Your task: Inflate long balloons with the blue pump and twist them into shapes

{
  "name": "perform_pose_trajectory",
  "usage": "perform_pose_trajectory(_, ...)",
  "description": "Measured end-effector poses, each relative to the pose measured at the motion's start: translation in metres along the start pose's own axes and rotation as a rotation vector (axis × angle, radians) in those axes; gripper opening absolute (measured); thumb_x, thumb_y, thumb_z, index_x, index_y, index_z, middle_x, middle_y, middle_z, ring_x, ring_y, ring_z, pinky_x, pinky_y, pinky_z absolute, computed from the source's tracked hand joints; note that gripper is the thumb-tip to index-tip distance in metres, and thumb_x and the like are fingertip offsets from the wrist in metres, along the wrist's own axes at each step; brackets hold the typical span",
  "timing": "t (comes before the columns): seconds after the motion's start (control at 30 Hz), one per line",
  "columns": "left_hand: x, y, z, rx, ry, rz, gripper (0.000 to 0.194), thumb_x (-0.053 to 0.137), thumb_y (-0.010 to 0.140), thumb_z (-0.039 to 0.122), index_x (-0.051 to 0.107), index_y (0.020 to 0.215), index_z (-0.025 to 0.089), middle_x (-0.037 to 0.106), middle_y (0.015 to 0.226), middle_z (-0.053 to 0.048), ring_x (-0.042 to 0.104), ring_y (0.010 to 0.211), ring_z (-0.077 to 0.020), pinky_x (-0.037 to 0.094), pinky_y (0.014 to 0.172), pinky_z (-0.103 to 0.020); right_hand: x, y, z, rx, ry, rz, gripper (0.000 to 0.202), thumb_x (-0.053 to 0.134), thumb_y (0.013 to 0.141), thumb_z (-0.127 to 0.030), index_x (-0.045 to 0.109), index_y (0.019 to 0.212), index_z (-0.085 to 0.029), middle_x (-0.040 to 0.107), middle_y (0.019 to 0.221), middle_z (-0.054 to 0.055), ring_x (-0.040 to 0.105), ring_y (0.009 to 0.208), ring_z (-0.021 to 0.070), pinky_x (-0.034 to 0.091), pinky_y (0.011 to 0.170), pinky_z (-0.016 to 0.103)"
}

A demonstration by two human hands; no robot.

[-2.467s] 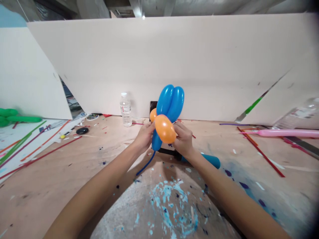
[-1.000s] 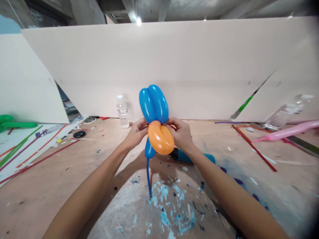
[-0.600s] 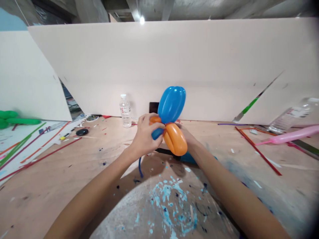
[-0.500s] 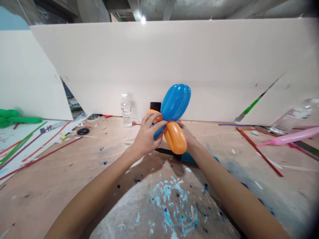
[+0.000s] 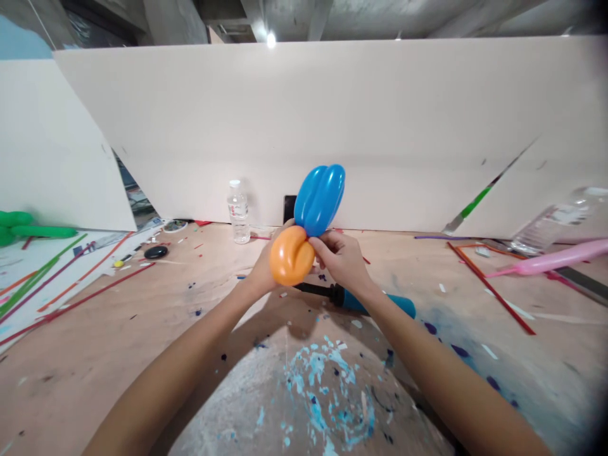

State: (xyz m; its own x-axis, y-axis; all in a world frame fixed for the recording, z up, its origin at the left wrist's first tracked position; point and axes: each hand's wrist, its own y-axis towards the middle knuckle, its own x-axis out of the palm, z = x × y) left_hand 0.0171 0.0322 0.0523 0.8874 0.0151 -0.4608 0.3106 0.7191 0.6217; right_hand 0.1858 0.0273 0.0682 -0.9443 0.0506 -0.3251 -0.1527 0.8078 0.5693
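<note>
Right hand (image 5: 345, 258) pinching where two blue lobes (image 5: 325, 199) meet one orange balloon (image 5: 289, 256); left hand (image 5: 264, 270) behind, grip unclear.

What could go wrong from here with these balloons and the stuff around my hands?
The blue balloon and orange balloon might loosen where they meet if your right hand, pinching there, lets go.

Pressing too hard could burst one, since both look taut.

Your right forearm passes above the black-and-teal tool on the table, so lowering it might bump that.
</note>
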Motion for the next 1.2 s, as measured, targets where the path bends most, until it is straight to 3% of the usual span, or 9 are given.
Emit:
perform_pose_trajectory(0.07, 0.001, 0.002, -0.011, -0.03, -0.158, -0.07, 0.031, 0.067, 0.076, 0.041, 0.062, 0.096, 0.017, 0.066, 0.092, -0.006, 0.062, 0.086, -0.0213, 0.05, 0.082, -0.036, 0.001, -0.004, -0.006, -0.127, -0.103, 0.013, 0.023, 0.055, 0.087, -0.032, 0.062, 0.071, -0.018, 0.064, 0.064, 0.001, 0.058, 0.058, 0.0138, 0.043, 0.056, 0.026)
perform_pose_trajectory(0.17, 0.004, 0.001, -0.018, -0.117, -0.223, 0.091, 0.031, 0.061, 0.08, 0.047, 0.062, 0.084, 0.016, 0.066, 0.083, -0.005, 0.061, 0.082, -0.0204, 0.049, 0.079, -0.035, 0.006, -0.009, -0.007, -0.286, -0.209, 0.03, 0.013, 0.054, 0.088, -0.023, 0.066, 0.087, -0.02, 0.07, 0.084, 0.003, 0.064, 0.075, 0.0165, 0.047, 0.067, 0.028)
perform_pose_trajectory(0.3, 0.017, -0.002, -0.006, -0.271, -0.416, 0.268, 0.037, 0.067, 0.076, 0.048, 0.063, 0.094, 0.016, 0.068, 0.096, -0.006, 0.062, 0.095, -0.022, 0.049, 0.087, -0.035, 0.015, -0.015, 0.001, -0.412, -0.409, 0.102, 0.013, 0.052, 0.089, -0.021, 0.065, 0.086, -0.019, 0.07, 0.083, 0.006, 0.063, 0.078, 0.0201, 0.047, 0.072, 0.033)
perform_pose_trajectory(0.43, 0.033, -0.005, 0.003, -0.336, -0.836, 0.285, 0.042, 0.068, 0.077, 0.044, 0.061, 0.108, 0.017, 0.065, 0.116, -0.007, 0.058, 0.114, -0.0217, 0.044, 0.101, -0.037, 0.019, -0.017, 0.007, -0.523, -0.47, 0.139, 0.016, 0.051, 0.089, -0.018, 0.066, 0.082, -0.021, 0.07, 0.081, 0.007, 0.061, 0.083, 0.022, 0.047, 0.08, 0.038)
perform_pose_trajectory(0.57, 0.028, -0.006, -0.002, -0.374, -1.014, 0.24, 0.042, 0.077, 0.068, 0.04, 0.064, 0.102, 0.018, 0.068, 0.109, -0.005, 0.062, 0.106, -0.0199, 0.047, 0.099, -0.036, 0.024, -0.018, 0.009, -0.489, -0.362, 0.172, 0.015, 0.052, 0.089, -0.018, 0.066, 0.086, -0.022, 0.07, 0.082, 0.005, 0.061, 0.082, 0.0207, 0.049, 0.079, 0.037)
perform_pose_trajectory(0.73, 0.003, -0.005, -0.01, -0.322, -0.887, -0.034, 0.042, 0.083, 0.058, 0.032, 0.067, 0.094, 0.019, 0.071, 0.098, -0.006, 0.066, 0.093, -0.0224, 0.055, 0.083, -0.036, 0.03, -0.021, 0.012, -0.443, -0.358, 0.198, 0.015, 0.051, 0.089, -0.02, 0.066, 0.089, -0.02, 0.072, 0.089, 0.007, 0.061, 0.09, 0.0235, 0.049, 0.083, 0.038)
perform_pose_trajectory(0.97, -0.04, -0.004, -0.016, -0.073, -0.416, -0.273, 0.05, 0.084, 0.053, 0.037, 0.067, 0.099, 0.024, 0.069, 0.091, -0.005, 0.067, 0.079, -0.0224, 0.058, 0.072, -0.037, 0.025, -0.018, 0.003, -0.345, -0.308, 0.049, 0.023, 0.048, 0.091, -0.024, 0.067, 0.079, -0.02, 0.07, 0.078, 0.006, 0.061, 0.076, 0.0209, 0.048, 0.071, 0.033)
perform_pose_trajectory(1.07, -0.046, -0.001, -0.01, -0.019, -0.293, -0.208, 0.074, 0.083, 0.055, 0.039, 0.055, 0.122, 0.026, 0.065, 0.108, -0.009, 0.066, 0.092, -0.0266, 0.057, 0.08, -0.044, 0.018, -0.012, -0.001, -0.244, -0.225, 0.038, 0.023, 0.047, 0.09, -0.024, 0.067, 0.078, -0.019, 0.07, 0.077, 0.006, 0.062, 0.073, 0.02, 0.047, 0.067, 0.031)
perform_pose_trajectory(1.2, -0.037, 0.002, 0.01, 0.23, 0.103, 0.112, 0.087, 0.083, 0.058, 0.037, 0.043, 0.134, 0.024, 0.037, 0.143, -0.016, 0.039, 0.132, -0.0344, 0.038, 0.105, -0.054, 0.006, -0.002, 0.003, -0.141, -0.121, 0.022, 0.022, 0.046, 0.089, -0.024, 0.066, 0.081, -0.019, 0.071, 0.084, 0.005, 0.064, 0.079, 0.0206, 0.048, 0.073, 0.032)
